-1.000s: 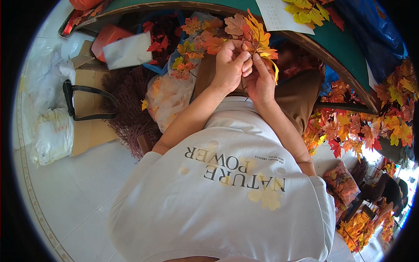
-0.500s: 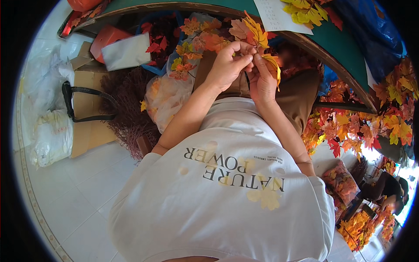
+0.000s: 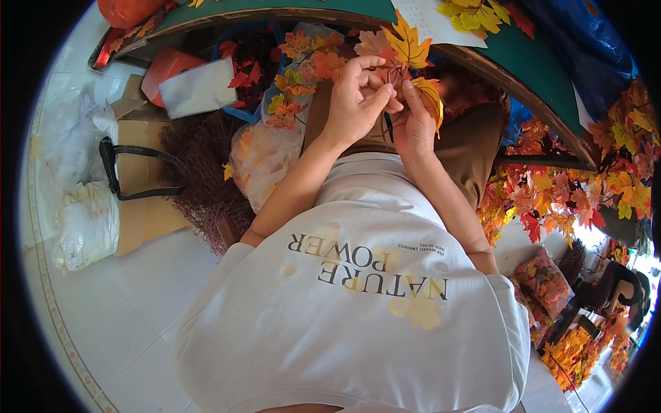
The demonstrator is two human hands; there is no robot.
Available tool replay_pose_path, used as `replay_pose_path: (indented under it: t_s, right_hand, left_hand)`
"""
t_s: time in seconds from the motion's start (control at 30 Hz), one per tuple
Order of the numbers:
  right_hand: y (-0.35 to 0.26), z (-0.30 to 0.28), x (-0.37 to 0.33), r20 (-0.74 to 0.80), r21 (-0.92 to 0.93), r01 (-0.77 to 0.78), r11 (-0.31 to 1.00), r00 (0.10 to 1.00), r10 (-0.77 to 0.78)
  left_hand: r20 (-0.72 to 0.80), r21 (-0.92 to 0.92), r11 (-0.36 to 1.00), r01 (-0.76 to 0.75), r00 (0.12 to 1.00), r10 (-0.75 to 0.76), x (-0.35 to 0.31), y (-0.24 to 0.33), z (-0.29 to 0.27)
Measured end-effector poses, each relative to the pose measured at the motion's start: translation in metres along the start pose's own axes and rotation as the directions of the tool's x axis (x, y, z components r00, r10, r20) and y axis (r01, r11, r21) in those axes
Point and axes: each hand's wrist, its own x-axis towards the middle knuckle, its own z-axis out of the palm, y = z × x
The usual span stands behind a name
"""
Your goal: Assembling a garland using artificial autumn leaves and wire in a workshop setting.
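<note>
In front of my lap, both hands work at a spray of artificial maple leaves. My right hand (image 3: 413, 129) is closed, thumb up, on the stem by a yellow leaf (image 3: 430, 96). Close beside it my left hand (image 3: 352, 107) is bent with thumb and fingertips together at the thin stems, its index finger raised; the exact grip is partly hidden. A larger yellow-orange leaf (image 3: 409, 45) stands above the fingertips. Orange and pink leaves (image 3: 326, 65) of the spray spread out to the left of my left hand.
A green-topped table (image 3: 289, 9) curves across the far side, with a paper sheet (image 3: 441, 31) on it. At left are a blue basket (image 3: 281, 38) with red leaves, dark brown twigs (image 3: 203, 165) and a cardboard box (image 3: 144, 224). Leaf garlands (image 3: 551, 199) hang at right.
My left hand's fingers have loosened and its index finger has lifted. The large yellow leaf has turned and shows more of its face. My right hand stays nearly in place.
</note>
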Motion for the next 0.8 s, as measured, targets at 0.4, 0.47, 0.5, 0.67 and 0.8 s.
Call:
replay_pose_path:
  t_s: [0.4,0.47,0.5,0.67,0.8]
  right_hand:
    - [0.0007,0.0001,-0.0015,0.137,0.036,-0.127,0.991,0.983,0.121]
    - [0.0019,0.0003,-0.0012,0.125,0.038,-0.124,0.991,0.985,0.119]
    - [0.0023,-0.0004,-0.0009,0.138,0.045,-0.126,0.991,0.983,0.118]
    - [0.0022,-0.0007,-0.0004,0.154,0.046,-0.130,0.990,0.981,0.122]
    - [0.0027,-0.0002,-0.0014,0.161,0.027,-0.126,0.992,0.980,0.120]
  left_hand:
    - [-0.005,-0.246,0.964,0.106,0.994,-0.111,0.0011,-0.0009,-0.0007]
    - [-0.008,-0.252,0.962,0.104,0.994,-0.109,0.0023,-0.0036,-0.0024]
    - [-0.010,-0.258,0.961,0.101,0.994,-0.107,0.0024,-0.0044,-0.0031]
    - [-0.020,-0.256,0.961,0.106,0.993,-0.115,0.0016,-0.0038,-0.0020]
    - [-0.015,-0.209,0.972,0.103,0.994,-0.108,0.0002,-0.0028,-0.0027]
